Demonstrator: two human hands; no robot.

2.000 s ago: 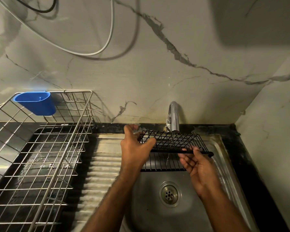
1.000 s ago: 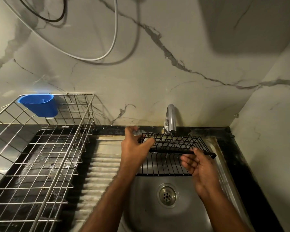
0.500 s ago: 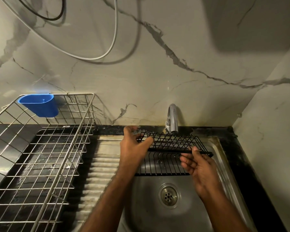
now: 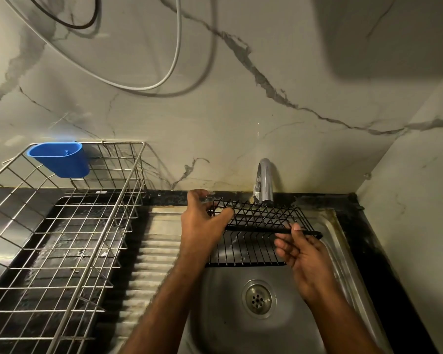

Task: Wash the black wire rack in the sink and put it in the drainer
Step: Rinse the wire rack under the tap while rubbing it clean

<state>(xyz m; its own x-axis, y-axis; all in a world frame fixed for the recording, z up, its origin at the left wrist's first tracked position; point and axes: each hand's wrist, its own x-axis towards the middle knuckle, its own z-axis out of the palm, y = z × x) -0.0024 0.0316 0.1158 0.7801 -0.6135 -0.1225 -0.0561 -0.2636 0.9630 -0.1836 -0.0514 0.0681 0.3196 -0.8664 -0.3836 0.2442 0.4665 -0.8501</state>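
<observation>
Rack black wire, held over sink under tap | left hand grips left edge | right hand pinches front bar | drainer left, well apart

Single view, head-worn, wide-angle. Looks forward and steeply down over the sink, close in; forearms enter from the near edge. Faces the marble wall at far side. Drainer fills the left; edges show lens bowing. No second view.
</observation>
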